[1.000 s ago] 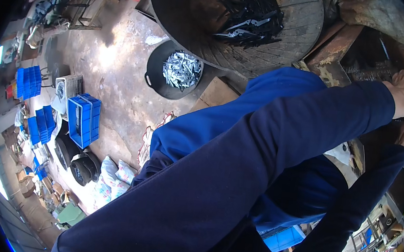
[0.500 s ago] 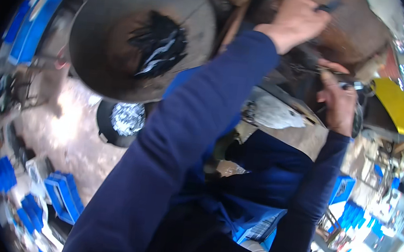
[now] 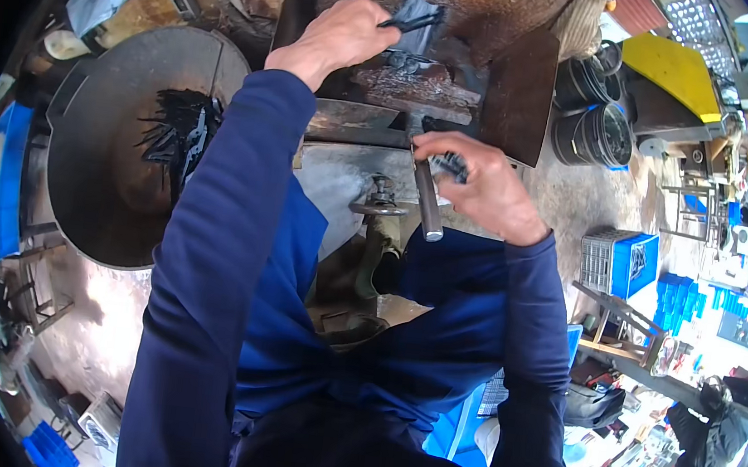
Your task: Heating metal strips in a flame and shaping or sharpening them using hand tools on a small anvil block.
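My left hand (image 3: 344, 41) is closed on a dark thin strip (image 3: 407, 24) that sticks out to the right over a rusty brown work trough (image 3: 517, 89). Wet-looking reddish-brown blocks (image 3: 421, 91) lie just below it. My right hand (image 3: 486, 189) curls at the near edge of the trough, its fingertips on a grey cylindrical metal bar (image 3: 428, 198) that points toward me. Something dark shows inside its palm, too hidden to name. Left of my left forearm, a wide round metal pan (image 3: 95, 159) holds a pile of dark thin strips (image 3: 185, 136).
A small round handwheel (image 3: 379, 199) sits below the trough, between my knees. Black buckets (image 3: 605, 135) and a yellow panel (image 3: 673, 75) stand to the right. Farther right are a blue crate (image 3: 633, 265) and a wooden stool (image 3: 615, 323). A long blue bin (image 3: 6, 181) is at far left.
The view has swung, so the trough now lies straight ahead and the pan sits farther left. My left hand still holds a dark piece; my right hand is now on the metal bar.
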A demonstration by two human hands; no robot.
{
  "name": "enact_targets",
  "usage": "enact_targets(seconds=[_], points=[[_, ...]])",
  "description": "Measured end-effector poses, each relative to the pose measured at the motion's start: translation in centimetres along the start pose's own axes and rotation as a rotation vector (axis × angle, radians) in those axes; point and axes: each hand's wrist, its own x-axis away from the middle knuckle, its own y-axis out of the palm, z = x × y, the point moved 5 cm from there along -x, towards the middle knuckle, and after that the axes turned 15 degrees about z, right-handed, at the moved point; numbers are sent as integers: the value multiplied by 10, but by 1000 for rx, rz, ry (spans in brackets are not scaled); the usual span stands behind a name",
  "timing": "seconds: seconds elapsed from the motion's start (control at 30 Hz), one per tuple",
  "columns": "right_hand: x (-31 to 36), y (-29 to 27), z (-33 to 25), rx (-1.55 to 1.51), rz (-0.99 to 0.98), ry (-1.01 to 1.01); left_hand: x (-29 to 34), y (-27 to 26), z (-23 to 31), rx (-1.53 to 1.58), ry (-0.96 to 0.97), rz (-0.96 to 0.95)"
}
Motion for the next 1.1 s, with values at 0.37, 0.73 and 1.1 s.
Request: enact_targets(seconds=[0.37,0.73,1.1], points=[[-50,-22,24,-686,562,596,-14,35,-40,90,-134,7],[-77,-14,21,-888,686,458,11,-3,43,948,-314,-154],[-70,-21,32,-766,772,504,2,7,14,741,-327,-66]])
